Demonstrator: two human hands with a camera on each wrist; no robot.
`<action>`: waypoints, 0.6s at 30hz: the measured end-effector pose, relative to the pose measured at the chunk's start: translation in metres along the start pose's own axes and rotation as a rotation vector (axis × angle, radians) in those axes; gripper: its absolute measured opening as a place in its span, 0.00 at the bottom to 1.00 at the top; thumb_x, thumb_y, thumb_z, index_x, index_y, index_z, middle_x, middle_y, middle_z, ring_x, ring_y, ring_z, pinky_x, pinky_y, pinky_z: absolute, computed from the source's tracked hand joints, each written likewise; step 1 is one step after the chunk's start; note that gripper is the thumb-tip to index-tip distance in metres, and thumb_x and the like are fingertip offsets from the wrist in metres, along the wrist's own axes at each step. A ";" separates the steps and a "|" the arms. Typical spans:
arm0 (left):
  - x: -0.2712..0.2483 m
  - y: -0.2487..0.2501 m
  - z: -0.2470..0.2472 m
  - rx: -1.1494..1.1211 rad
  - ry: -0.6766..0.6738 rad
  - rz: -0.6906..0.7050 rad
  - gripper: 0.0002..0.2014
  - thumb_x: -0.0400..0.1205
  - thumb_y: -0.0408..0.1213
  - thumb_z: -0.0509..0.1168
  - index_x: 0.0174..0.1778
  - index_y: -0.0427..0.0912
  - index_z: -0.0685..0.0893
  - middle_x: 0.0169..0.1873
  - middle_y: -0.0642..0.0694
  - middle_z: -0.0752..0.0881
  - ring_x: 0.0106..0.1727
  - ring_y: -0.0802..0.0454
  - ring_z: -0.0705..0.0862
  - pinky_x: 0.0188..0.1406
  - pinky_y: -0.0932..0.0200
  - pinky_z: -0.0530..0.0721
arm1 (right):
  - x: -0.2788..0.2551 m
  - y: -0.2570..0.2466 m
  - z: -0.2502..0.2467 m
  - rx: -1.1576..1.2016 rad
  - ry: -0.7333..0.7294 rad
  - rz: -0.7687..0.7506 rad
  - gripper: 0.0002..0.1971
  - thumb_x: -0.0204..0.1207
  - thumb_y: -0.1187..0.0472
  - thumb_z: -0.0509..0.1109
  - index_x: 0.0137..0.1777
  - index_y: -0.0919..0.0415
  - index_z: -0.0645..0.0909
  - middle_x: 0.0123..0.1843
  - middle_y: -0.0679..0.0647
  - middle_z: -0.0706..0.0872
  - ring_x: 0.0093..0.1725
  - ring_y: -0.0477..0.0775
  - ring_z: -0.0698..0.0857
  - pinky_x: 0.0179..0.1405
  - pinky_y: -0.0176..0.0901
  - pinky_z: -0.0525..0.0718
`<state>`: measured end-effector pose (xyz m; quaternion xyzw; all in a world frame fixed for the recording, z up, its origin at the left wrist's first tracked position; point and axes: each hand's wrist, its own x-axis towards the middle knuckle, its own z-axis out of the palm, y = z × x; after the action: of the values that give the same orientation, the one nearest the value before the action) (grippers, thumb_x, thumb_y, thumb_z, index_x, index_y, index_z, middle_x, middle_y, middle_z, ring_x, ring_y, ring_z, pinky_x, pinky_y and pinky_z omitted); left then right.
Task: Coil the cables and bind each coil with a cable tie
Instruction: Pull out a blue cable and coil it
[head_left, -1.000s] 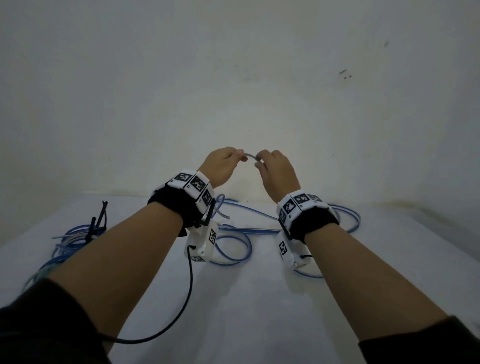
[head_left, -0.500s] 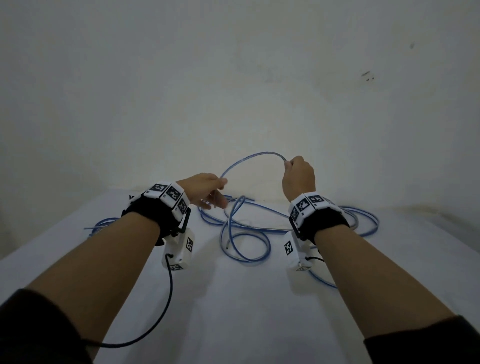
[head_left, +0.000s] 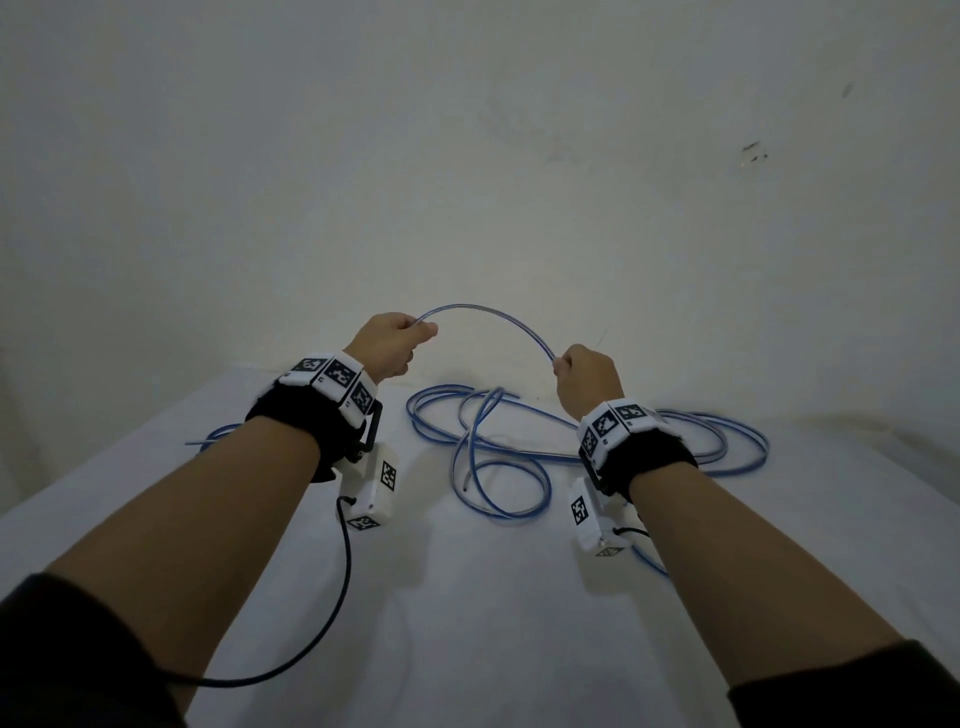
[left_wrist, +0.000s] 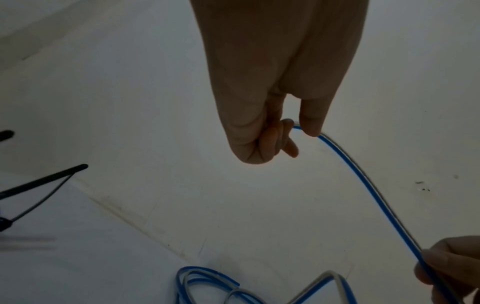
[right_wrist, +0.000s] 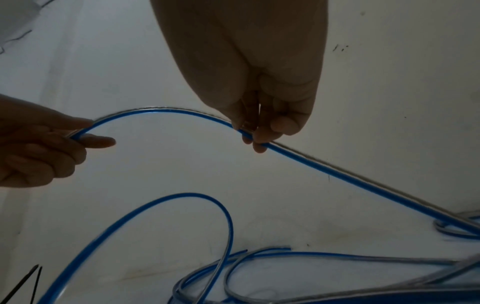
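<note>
Blue-and-clear cable (head_left: 488, 317) arches between both raised hands: left hand (head_left: 387, 345) pinches its end at 11 o'clock, right hand (head_left: 589, 382) pinches it at 1 o'clock. The remaining cable lies in loose loops on the white table (head_left: 467, 597) below. Black ties (left_wrist: 39, 185) lie at 9 o'clock. Wrist bands (head_left: 332, 374) carry square black-and-white markers; no legible writing.

Left hand (head_left: 390, 340) raised from low near the surface (head_left: 467, 597) to about level with the right hand (head_left: 587, 376), now pinching the blue cable (head_left: 488, 314) near its end. Hands drawn well apart, from nearly touching a second ago. Cable span between them opened into a wide arch. Right hand slightly lower than half a second ago.
</note>
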<state>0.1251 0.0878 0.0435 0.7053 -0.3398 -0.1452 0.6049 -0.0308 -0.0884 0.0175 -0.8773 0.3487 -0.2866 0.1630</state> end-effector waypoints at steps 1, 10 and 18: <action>0.000 -0.002 -0.002 -0.001 0.018 0.006 0.07 0.83 0.37 0.63 0.47 0.36 0.78 0.26 0.47 0.65 0.18 0.58 0.64 0.14 0.70 0.63 | -0.001 -0.001 0.002 0.001 -0.004 -0.006 0.15 0.85 0.63 0.54 0.54 0.74 0.78 0.54 0.70 0.84 0.44 0.57 0.73 0.42 0.45 0.69; 0.000 0.002 -0.016 -0.005 0.135 0.099 0.10 0.82 0.41 0.64 0.44 0.37 0.81 0.25 0.48 0.69 0.25 0.54 0.67 0.24 0.65 0.68 | -0.002 -0.018 0.011 0.030 0.001 -0.070 0.14 0.85 0.62 0.54 0.52 0.73 0.78 0.51 0.69 0.84 0.43 0.58 0.74 0.40 0.44 0.69; 0.000 0.011 -0.026 0.004 0.186 0.143 0.09 0.82 0.40 0.64 0.36 0.44 0.82 0.25 0.48 0.71 0.26 0.53 0.69 0.27 0.62 0.69 | -0.001 -0.030 0.013 0.049 0.013 -0.081 0.14 0.85 0.62 0.55 0.53 0.73 0.78 0.52 0.68 0.84 0.43 0.56 0.73 0.40 0.43 0.67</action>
<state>0.1373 0.1072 0.0600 0.6909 -0.3319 -0.0351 0.6413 -0.0076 -0.0657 0.0211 -0.8846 0.3070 -0.3070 0.1704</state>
